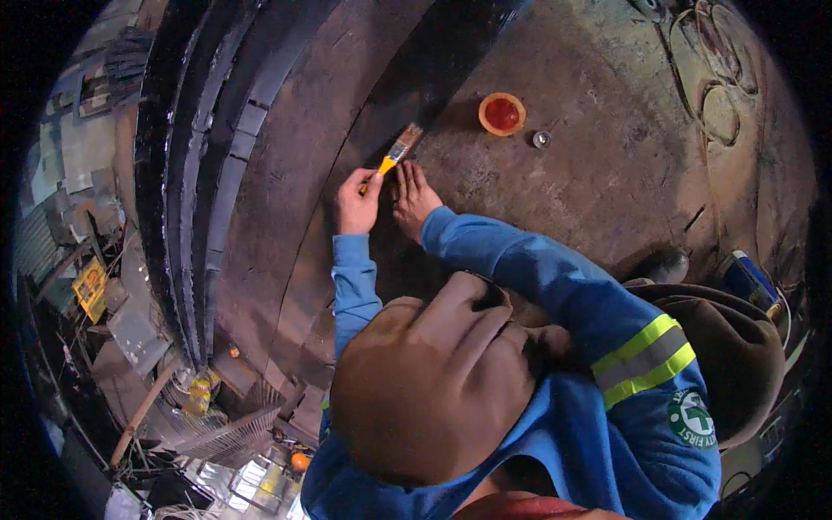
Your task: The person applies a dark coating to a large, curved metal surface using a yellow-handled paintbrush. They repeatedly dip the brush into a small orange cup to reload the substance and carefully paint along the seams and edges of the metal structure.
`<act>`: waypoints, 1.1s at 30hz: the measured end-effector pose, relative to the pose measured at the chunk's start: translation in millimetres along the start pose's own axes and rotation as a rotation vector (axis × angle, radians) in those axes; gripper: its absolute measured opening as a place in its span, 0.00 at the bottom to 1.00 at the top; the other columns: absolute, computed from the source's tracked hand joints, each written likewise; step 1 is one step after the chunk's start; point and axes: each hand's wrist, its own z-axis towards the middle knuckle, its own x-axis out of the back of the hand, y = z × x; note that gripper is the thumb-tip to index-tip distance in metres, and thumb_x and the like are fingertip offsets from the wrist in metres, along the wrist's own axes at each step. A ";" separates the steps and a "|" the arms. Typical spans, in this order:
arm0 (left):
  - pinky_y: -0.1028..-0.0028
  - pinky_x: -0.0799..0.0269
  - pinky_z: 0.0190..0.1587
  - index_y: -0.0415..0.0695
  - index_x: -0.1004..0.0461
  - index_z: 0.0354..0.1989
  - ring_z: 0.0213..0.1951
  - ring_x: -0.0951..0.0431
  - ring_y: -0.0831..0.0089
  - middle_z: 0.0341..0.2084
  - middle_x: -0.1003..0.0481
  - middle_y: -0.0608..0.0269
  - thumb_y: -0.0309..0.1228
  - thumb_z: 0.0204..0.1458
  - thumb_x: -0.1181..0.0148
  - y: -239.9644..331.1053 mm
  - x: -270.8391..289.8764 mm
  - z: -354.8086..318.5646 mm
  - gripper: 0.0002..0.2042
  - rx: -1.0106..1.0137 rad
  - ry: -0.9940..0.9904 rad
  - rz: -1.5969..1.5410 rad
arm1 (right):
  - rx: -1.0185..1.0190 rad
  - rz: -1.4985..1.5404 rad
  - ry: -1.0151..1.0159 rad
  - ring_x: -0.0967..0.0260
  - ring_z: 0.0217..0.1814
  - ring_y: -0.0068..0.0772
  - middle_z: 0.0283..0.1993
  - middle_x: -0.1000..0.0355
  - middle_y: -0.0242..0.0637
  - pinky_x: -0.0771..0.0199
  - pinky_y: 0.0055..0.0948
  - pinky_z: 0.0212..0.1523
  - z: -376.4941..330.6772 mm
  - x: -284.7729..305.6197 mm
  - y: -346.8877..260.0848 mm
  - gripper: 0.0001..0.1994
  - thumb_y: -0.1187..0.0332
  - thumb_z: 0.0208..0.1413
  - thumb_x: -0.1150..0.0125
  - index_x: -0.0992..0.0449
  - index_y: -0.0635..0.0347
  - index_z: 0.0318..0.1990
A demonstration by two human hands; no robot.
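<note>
Left hand [357, 205] fisted, fingers curled shut around thin handle, thumb up. Right hand [413, 198] flat just beside, fingers [409, 173] extended together. Both forearms blue-sleeved.

Dim, warm light falls on the rusty metal surface [607, 173] beyond the right hand [414, 198], leaving it evenly lit. Left of the left hand [357, 204], wet black bands [173, 173] glint. Fisheye edges curve into black, with soft focus throughout.

Left hand [357, 204] grips orange-handled paintbrush [400, 149], bristles on black-coated band [433, 69] of the rusty curved steel surface [607, 130]; right hand [412, 195] flat beside it; orange paint dish [502, 113] far right.
</note>
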 end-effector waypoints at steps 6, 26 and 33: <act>0.71 0.31 0.33 0.38 0.26 0.36 0.29 0.25 0.71 0.27 0.24 0.56 0.35 0.54 0.43 38.6 -17.9 40.4 0.11 -0.030 0.107 0.036 | -0.012 -0.095 -0.044 0.60 0.70 0.62 0.67 0.53 0.60 0.65 0.59 0.67 -1.6 2.7 -2.5 0.33 0.47 0.58 0.62 0.40 0.68 0.60; 0.71 0.30 0.36 0.35 0.27 0.35 0.33 0.24 0.71 0.28 0.23 0.54 0.31 0.54 0.44 51.5 -30.4 21.1 0.10 -0.018 0.012 0.094 | -0.012 -0.123 0.004 0.53 0.68 0.62 0.64 0.44 0.54 0.63 0.61 0.66 1.8 -8.8 -3.0 0.30 0.51 0.57 0.60 0.39 0.66 0.60; 0.73 0.30 0.37 0.34 0.27 0.35 0.32 0.24 0.74 0.27 0.24 0.56 0.30 0.54 0.44 38.3 -34.4 25.3 0.09 0.005 0.044 -0.055 | 0.064 -0.018 -0.046 0.56 0.68 0.65 0.65 0.49 0.61 0.60 0.60 0.65 9.1 -8.9 -7.1 0.31 0.50 0.59 0.63 0.41 0.67 0.62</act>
